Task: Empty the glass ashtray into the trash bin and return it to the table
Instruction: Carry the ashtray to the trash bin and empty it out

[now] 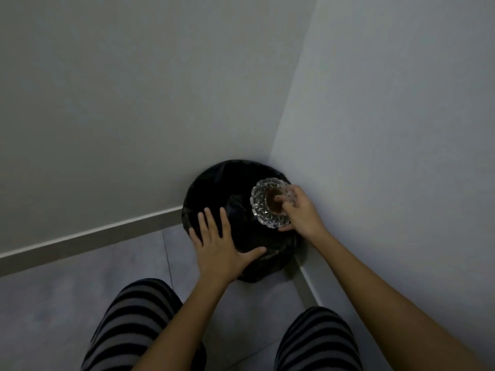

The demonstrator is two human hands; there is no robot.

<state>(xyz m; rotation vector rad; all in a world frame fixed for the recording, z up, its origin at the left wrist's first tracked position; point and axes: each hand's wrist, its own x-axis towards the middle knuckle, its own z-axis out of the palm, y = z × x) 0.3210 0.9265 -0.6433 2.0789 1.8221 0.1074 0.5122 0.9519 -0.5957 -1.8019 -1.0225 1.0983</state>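
Note:
A round trash bin (pixel 227 180) lined with a black bag stands on the floor in the corner of two walls. Over its right side my right hand (pixel 302 212) grips a cut-glass ashtray (pixel 261 207) by its right rim, tilted so its face turns toward me; brownish residue shows in its middle. My left hand (pixel 217 245) lies flat with fingers spread on the bin's near-left rim and holds nothing.
Grey walls meet in a corner right behind the bin, with a pale baseboard (pixel 88 236) along both. Grey floor tiles (pixel 67 290) lie to the left. My knees in striped trousers (pixel 139 322) are at the bottom of the view.

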